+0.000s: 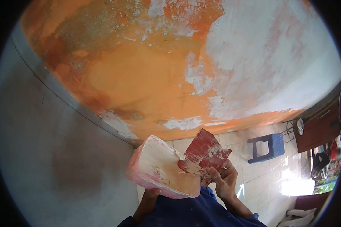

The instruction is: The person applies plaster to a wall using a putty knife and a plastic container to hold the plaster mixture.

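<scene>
My left hand (152, 193) grips a pinkish-white plastic tub (135, 169) from below, its fingers mostly hidden under it. Pale putty (155, 168) coats the inside of the tub, which is tilted so its opening faces me. In my right hand (225, 180) is a flat dark red putty spreader (205, 149), pinched at its lower right corner between thumb and fingers. Putty streaks the spreader's face, and its left corner meets the tub's right rim, where a lump of putty clings.
Ahead stands an orange wall (140, 75) with white putty patches, broad on the right. A grey wall (57, 132) runs along the left. On the tiled floor (259, 174) to the right is a blue plastic stool (275, 146). Beyond it, light enters through a doorway.
</scene>
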Tool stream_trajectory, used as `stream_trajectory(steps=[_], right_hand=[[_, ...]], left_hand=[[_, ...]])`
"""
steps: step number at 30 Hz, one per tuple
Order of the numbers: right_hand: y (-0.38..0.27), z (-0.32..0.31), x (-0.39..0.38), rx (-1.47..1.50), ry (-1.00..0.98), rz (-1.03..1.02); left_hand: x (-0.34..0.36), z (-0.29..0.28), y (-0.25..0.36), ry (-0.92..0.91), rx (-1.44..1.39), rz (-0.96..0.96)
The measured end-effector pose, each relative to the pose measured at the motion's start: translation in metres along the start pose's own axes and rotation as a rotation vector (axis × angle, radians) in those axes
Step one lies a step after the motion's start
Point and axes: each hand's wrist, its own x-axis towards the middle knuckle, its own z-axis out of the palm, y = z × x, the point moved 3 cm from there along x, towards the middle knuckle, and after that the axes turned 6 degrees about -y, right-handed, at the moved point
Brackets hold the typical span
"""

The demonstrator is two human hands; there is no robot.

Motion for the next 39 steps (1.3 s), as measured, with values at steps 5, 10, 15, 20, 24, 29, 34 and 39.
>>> stream_trajectory(steps=[5,10,15,20,24,29,34,39], right_hand=[[0.006,-0.001,0.006,0.005,-0.006,-0.035],[0.010,-0.003,0.021,0.045,-0.047,-0.083],[0.004,0.000,0.030,0.025,-0.043,-0.102],[0.002,0.004,0.033,0.001,-0.059,-0.094],[0.002,0.004,0.040,0.049,-0.077,0.017],[0.005,-0.001,0.049,0.407,-0.078,0.134],[-0.012,-0.006,0.070,0.496,-0.047,0.017],[-0.029,-0.001,0.093,0.397,0.039,-0.259]], left_hand=[[-0.005,0.002,-0.002,0.009,0.029,-0.033],[-0.003,0.009,-0.004,0.012,0.051,-0.051],[0.008,0.008,-0.019,0.023,0.074,-0.060],[0.013,0.012,-0.030,0.032,0.087,-0.064],[0.008,0.014,-0.032,0.043,0.100,-0.063],[0.023,0.010,-0.033,0.073,0.230,-0.029],[0.043,-0.012,-0.040,0.162,0.571,0.054],[0.081,0.041,-0.021,0.238,0.163,0.106]])
